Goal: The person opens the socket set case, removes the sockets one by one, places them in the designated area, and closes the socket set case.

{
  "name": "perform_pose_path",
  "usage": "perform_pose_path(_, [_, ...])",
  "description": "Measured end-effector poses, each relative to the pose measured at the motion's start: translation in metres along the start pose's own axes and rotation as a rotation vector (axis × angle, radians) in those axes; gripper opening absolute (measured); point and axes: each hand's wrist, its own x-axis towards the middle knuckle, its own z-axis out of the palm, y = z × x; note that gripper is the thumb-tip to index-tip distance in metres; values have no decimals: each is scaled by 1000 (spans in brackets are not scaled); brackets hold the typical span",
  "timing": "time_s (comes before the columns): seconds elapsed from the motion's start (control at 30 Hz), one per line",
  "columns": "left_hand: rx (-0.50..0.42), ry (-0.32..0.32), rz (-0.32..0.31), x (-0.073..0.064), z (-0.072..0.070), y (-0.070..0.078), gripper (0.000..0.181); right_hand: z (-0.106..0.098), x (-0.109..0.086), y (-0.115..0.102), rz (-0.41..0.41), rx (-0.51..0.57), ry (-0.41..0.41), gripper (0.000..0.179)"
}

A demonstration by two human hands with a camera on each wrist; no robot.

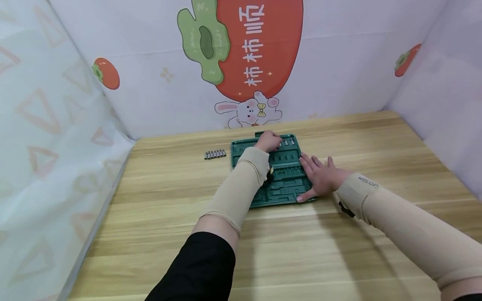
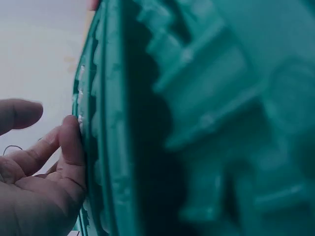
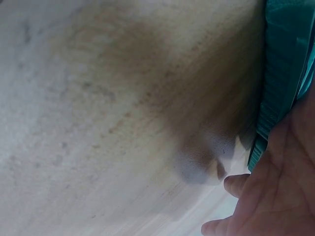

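Observation:
A dark green moulded tool case [image 1: 288, 184] lies opened flat on the table, with shaped slots in both halves. Small silver sockets [image 1: 287, 142] sit in its far row. My left hand [image 1: 268, 141] reaches over the far half, beside those sockets. In the left wrist view its fingertips [image 2: 71, 129] touch the case's slotted row, and the thumb stands apart; no held item shows. Fingers spread, my right hand [image 1: 321, 177] rests against the case's right edge. The right wrist view shows its palm [image 3: 278, 191] beside the green case wall [image 3: 280, 69].
A row of several silver sockets [image 1: 215, 154] stands on the wooden table [image 1: 169, 209], left of the case. Behind the table hangs a white printed cloth [image 1: 150, 96], close to the case's far edge. Cloth walls also flank both sides.

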Motion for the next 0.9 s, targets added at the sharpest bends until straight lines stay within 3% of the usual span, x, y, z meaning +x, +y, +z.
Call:
perform_pose_path(0.17, [-17,-33,5,1,-3,1,20,1,1,1,2,-16,9,136])
perform_pose_path(0.33, [-210,-47,-13,3,-7,2,38,-1,1,4,5,-9,17,135])
perform_pose_path(0.43, [-248,-38,-13,4,-7,0,38,-1,1,4,10,-4,8,135])
perform_pose_path(0.5, [-202,-18,-16,5,-6,-2,36,-1,2,4,10,-5,-1,136])
perform_pose_path(0.6, [-33,25,1,7,-4,-5,30,-1,3,2,-4,-1,15,135])
perform_pose_path(0.73, [188,86,72,3,0,-4,21,0,4,2,-7,-11,27,134])
perform_pose_path(0.83, [248,125,107,-1,3,-4,16,1,4,2,-2,-22,11,135])
perform_pose_path(0.9, [200,133,104,-2,4,-6,13,3,5,2,-7,-17,9,136])
